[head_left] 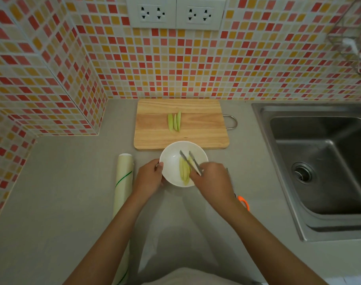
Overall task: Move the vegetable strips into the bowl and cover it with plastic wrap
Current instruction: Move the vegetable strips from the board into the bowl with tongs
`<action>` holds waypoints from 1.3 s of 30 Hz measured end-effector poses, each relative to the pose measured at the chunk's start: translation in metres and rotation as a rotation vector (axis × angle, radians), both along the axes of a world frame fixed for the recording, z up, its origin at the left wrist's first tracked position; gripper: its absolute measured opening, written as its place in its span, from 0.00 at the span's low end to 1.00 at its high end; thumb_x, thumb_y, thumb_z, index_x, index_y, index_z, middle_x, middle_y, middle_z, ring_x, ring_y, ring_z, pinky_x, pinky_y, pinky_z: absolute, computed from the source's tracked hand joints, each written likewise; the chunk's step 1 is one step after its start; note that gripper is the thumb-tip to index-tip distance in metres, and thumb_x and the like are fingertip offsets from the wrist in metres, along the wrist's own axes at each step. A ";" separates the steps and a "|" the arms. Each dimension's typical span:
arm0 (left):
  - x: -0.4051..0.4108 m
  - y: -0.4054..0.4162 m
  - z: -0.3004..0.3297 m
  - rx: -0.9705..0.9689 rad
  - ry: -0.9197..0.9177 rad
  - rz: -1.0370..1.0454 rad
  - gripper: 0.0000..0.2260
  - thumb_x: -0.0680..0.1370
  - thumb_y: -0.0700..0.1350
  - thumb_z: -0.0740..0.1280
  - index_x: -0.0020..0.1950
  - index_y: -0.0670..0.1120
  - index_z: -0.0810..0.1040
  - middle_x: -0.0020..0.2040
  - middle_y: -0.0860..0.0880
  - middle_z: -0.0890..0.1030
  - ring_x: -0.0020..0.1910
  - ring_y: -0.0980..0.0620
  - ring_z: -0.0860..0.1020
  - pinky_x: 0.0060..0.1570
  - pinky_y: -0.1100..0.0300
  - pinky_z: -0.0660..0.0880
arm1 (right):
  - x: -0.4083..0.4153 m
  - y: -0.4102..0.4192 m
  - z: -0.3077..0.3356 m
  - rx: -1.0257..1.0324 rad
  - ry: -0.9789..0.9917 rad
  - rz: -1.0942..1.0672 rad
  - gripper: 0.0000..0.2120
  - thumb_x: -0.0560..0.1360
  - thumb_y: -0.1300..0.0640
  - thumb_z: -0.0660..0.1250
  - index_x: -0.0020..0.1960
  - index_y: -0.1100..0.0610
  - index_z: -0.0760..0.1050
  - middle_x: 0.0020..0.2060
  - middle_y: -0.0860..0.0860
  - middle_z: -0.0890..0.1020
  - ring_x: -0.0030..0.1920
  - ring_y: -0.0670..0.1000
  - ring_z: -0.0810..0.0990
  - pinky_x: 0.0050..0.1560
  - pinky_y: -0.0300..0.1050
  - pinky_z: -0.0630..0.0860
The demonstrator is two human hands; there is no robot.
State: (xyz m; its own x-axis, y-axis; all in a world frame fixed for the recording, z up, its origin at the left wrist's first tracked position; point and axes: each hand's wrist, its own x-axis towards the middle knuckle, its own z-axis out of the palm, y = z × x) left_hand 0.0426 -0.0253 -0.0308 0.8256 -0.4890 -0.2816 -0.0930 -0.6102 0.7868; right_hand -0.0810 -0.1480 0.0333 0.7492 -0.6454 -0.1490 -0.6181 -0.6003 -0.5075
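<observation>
Vegetable strips [184, 170]: thin, limp, likely slippery; best pinched mid-length. Right hand [213, 179] clasping metal tongs [191, 162], tips parted over several in white bowl [173, 161]. Left hand [149, 176] gripping rim at 9 o'clock. Three more [174, 121] on cutting board [196, 128], 12 o'clock. Plastic wrap roll [124, 182] on desk [62, 192], 9 o'clock.

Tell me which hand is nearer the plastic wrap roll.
Left. The left hand grips the bowl rim just right of the roll; the right hand, holding tongs, is beyond the bowl.

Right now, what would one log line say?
left hand steadies bowl | right hand holds tongs | strips remain on board
</observation>
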 end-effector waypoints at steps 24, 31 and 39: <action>-0.001 0.002 -0.001 -0.037 0.017 0.003 0.12 0.81 0.45 0.56 0.53 0.46 0.79 0.33 0.52 0.79 0.34 0.50 0.78 0.45 0.53 0.75 | 0.133 -0.054 -0.013 0.006 0.054 0.008 0.19 0.73 0.64 0.64 0.28 0.56 0.61 0.26 0.49 0.66 0.33 0.54 0.72 0.24 0.41 0.57; 0.000 0.002 0.001 -0.023 0.005 -0.008 0.11 0.81 0.44 0.56 0.49 0.45 0.78 0.33 0.51 0.79 0.35 0.48 0.78 0.44 0.53 0.75 | 0.066 -0.035 0.024 0.094 -0.170 -0.030 0.22 0.70 0.63 0.65 0.23 0.55 0.57 0.20 0.48 0.59 0.22 0.47 0.57 0.23 0.40 0.52; -0.001 0.001 0.001 -0.002 -0.013 -0.013 0.12 0.81 0.44 0.56 0.50 0.44 0.79 0.34 0.50 0.79 0.33 0.49 0.78 0.42 0.55 0.73 | -0.009 0.008 0.006 0.083 0.067 0.056 0.20 0.72 0.60 0.64 0.25 0.56 0.60 0.21 0.50 0.61 0.23 0.48 0.61 0.23 0.40 0.53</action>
State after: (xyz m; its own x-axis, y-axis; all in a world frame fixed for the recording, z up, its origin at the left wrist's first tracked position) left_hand 0.0421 -0.0244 -0.0296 0.8226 -0.5004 -0.2700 -0.1113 -0.6073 0.7866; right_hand -0.0904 -0.1398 0.0393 0.7705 -0.5860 -0.2510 -0.6187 -0.5924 -0.5161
